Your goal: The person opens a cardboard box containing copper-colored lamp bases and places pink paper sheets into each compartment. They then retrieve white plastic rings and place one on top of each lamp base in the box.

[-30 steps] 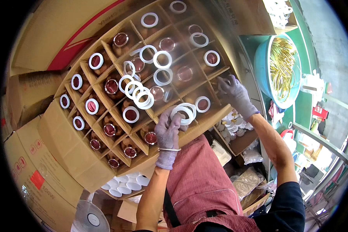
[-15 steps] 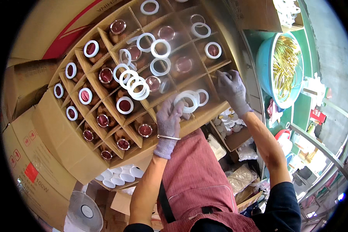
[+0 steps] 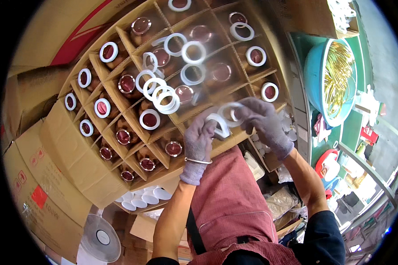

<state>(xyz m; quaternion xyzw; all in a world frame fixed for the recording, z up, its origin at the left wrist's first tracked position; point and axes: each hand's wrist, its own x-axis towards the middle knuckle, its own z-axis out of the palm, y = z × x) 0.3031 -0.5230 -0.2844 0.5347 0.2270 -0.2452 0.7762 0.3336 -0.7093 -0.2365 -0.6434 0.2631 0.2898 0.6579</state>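
Observation:
My left hand, in a grey glove, pinches white plastic rings at the near edge of a divided cardboard carton. Beside it my gloved right hand closes its fingertips on another white ring, blurred by motion. Round glass pieces with dark red insides stand in the carton's cells; some wear white rings around their mouths, such as the ringed glass piece right of my hands. Others, like one bare glass piece, have none. Several loose white rings lie on a clear sheet over the dividers.
A blue basin of gold-coloured strips stands on a green table at the right. Behind it is a box of white pieces. Carton flaps spread out at the left. White cups and a fan are below.
My right hand has left the cell at the right, where a ringed glass piece now shows, and come beside my left hand, with a white ring at its fingertips. The view has shifted slightly.

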